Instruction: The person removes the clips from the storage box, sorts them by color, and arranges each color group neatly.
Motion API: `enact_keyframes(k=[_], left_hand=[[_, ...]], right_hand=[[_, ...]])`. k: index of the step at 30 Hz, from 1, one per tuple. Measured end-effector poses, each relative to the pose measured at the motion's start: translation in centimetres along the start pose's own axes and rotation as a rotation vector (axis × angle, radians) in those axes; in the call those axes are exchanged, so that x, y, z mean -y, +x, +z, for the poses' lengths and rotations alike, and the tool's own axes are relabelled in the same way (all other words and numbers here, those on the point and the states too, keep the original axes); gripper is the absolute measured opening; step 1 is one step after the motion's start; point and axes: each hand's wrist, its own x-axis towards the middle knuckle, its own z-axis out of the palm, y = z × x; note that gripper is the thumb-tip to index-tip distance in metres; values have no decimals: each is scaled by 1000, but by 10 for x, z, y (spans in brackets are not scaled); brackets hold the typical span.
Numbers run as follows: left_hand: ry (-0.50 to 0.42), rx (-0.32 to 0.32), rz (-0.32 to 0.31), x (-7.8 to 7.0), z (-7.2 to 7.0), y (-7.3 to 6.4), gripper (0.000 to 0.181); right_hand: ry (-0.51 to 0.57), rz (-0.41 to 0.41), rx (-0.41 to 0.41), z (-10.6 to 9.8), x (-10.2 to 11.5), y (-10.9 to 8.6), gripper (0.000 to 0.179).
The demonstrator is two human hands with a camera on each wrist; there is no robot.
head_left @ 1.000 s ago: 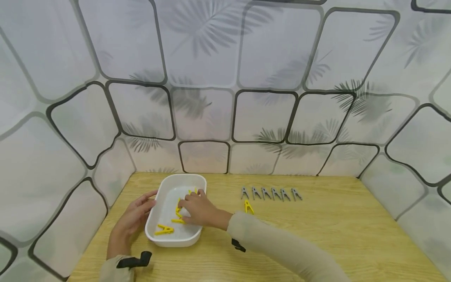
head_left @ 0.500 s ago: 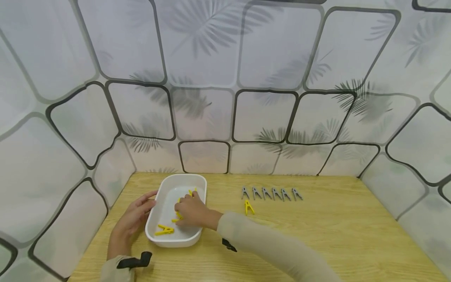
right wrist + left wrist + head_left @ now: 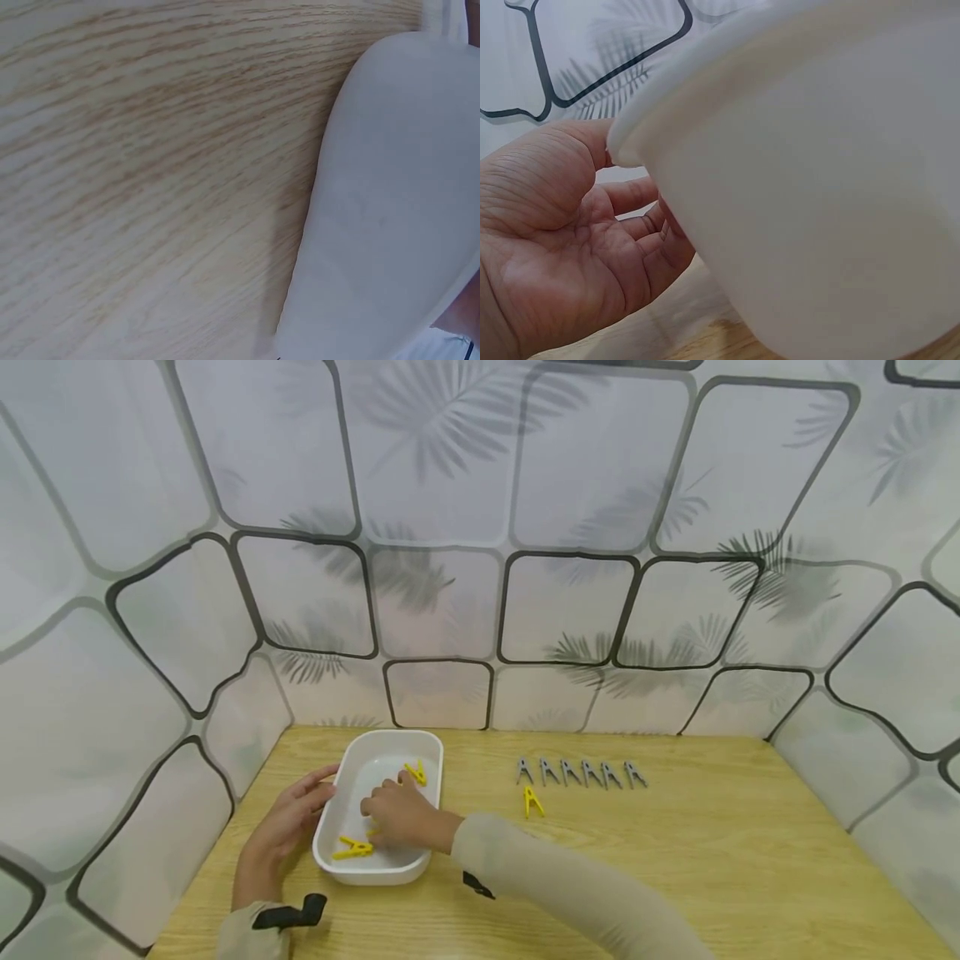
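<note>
A white plastic tub stands on the left part of the table. My left hand holds its left side; in the left wrist view the thumb is at the tub's rim and the bent fingers lie against the outer wall. My right hand reaches down inside the tub with bent fingers, its fingertips hidden. A bit of yellow shows by its thumb; I cannot tell whether it grips a clothespin. One yellow clothespin lies near the tub's front, and another yellow clothespin lies beyond the hand. The right wrist view shows only the tub's outside.
Several grey clothespins form a row on the wooden table, right of the tub. A yellow clothespin lies in front of the row's left end. Patterned cloth walls surround the table at the back and sides.
My right hand has shifted left and slightly toward me inside the tub, covering the middle yellow clothespins and uncovering the far one. The left hand stays at the tub's side.
</note>
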Motion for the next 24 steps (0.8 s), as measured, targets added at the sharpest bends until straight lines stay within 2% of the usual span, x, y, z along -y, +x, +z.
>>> enact_keyframes(k=[10, 19, 24], left_hand=[[-1, -1, -10, 1, -1, 0, 29], [-1, 4, -4, 3, -1, 1, 28], [-26, 70, 61, 5, -4, 1, 28]], right_hand=[[-173, -37, -29, 7, 2, -1, 34], [-154, -35, -24, 7, 2, -3, 29], [-179, -57, -55, 6, 2, -1, 26]])
